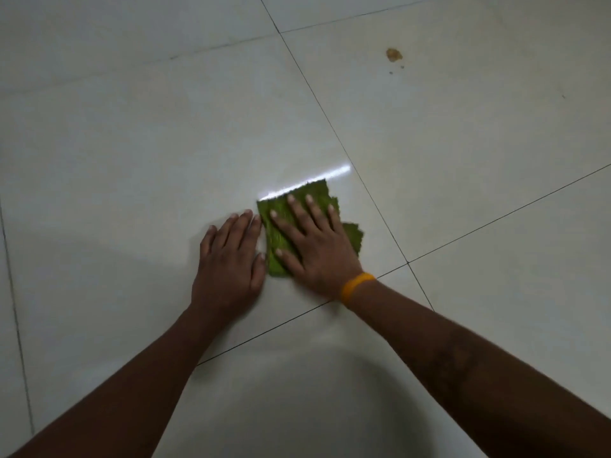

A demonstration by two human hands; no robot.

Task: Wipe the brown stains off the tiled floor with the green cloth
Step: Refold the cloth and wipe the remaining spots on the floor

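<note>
The green cloth [279,233] lies flat on the pale tiled floor [132,160] near the middle of the view. My right hand [314,242], with an orange band at the wrist, presses down on it with straight, spread fingers. My left hand [228,259] rests flat on the bare tile just left of the cloth, its thumb touching the cloth's left edge. A brown stain [393,54] with a few small specks below it sits on the neighbouring tile, far up and to the right of the cloth.
Dark grout lines [330,120] cross the floor diagonally. A bright streak of reflected light [310,181] lies along the cloth's far edge. My shadow darkens the tiles near the bottom of the view.
</note>
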